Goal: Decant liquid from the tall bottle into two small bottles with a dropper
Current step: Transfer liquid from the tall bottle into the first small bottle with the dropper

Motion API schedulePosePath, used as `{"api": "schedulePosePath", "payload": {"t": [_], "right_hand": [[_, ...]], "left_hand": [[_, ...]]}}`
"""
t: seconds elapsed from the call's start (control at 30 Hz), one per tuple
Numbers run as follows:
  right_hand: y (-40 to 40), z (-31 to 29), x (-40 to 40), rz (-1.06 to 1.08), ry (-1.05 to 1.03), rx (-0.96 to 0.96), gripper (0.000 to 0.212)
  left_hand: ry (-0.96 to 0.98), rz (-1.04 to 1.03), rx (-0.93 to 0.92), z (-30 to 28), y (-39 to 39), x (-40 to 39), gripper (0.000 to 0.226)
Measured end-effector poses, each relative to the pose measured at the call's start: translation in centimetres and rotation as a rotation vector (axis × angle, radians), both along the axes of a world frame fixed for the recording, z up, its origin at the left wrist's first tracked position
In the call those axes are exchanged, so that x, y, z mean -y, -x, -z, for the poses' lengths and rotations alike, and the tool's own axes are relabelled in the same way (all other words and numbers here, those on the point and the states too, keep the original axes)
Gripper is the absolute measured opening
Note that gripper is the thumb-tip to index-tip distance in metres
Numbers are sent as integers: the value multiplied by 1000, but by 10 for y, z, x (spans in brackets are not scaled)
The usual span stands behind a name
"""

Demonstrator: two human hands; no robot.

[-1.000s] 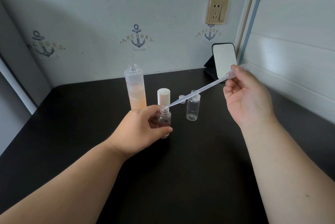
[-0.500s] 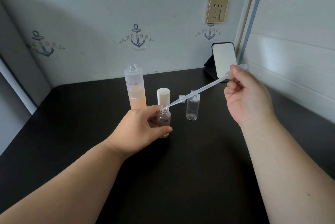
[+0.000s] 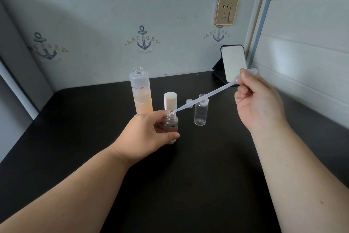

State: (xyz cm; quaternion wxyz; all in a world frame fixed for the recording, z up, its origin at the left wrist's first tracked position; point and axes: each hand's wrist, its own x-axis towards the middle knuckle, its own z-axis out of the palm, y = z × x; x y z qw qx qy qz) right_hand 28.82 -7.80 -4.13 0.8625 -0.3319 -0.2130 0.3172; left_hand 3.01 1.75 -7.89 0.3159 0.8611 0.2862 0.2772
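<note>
A black table (image 3: 188, 185) stood in a corner, bounded at the back by a pale wall printed with anchor motifs (image 3: 144, 41) and bearing a gold wall socket (image 3: 226, 11), and at the right by a panelled white wall. A small mirror (image 3: 233, 62) leaned on its dark stand at the back right of the table. The tall bottle (image 3: 140, 93), uncapped and partly filled with peach-tinted liquid, stood upright at the back centre. Just to its right stood a white cap (image 3: 170, 100), and beyond that a small clear cap (image 3: 189, 103) beside the second small bottle (image 3: 201, 112), which stood upright, open and apart from both hands. The left hand (image 3: 147, 136) gripped the first small bottle (image 3: 171, 127) on the table in front of the white cap, thumb across its near side and fingers curled behind it, partly hiding its body. The right hand (image 3: 258, 100), raised at the right, pinched the bulb end of the dropper (image 3: 205, 97) between thumb and forefinger. The dropper slanted down to the left, crossing in front of the second small bottle's neck, its tip at the open mouth of the first small bottle.
</note>
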Motion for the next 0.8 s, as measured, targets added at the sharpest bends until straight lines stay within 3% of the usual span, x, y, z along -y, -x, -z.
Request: {"api": "schedulePosePath", "payload": {"t": [0.4,0.53,0.67,0.73,0.8], "right_hand": [[-1,1,-1,-31,-31,-129,10],[-2,2,-2,-67,-41,-150,11],[0,4,-4,-82,-26,-138,12],[2,4,-5,-101,-20,-113,13],[3,5,-5,-125,-23,-93,13]], "left_hand": [[171,40,49,4,-3,-2,47],[175,46,181,6,1,-2,48],[16,-198,512,4,7,-4,22],[-49,-388,557,3,9,-9,12],[-33,-509,563,3,9,-17,21]]}}
